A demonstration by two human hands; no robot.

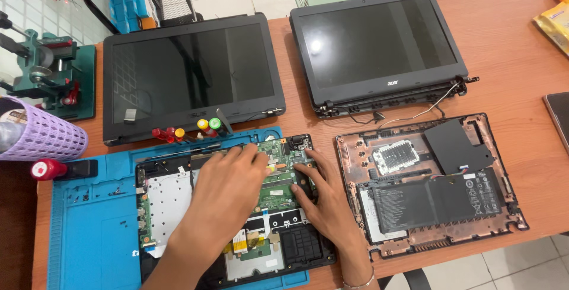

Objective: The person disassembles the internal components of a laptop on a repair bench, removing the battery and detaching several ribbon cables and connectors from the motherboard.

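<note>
An opened laptop base lies on a blue work mat, its green circuit board exposed. My left hand rests flat over the board's upper middle, fingertips touching its top edge. My right hand lies on the board's right side, fingers spread near the corner. Neither hand holds a tool. A detached black screen panel lies just behind this base.
A second opened laptop base with battery and heatsink sits to the right, its black screen behind it. Screwdrivers with red, yellow and green handles stand at the mat's top. A purple basket and green vise are at left.
</note>
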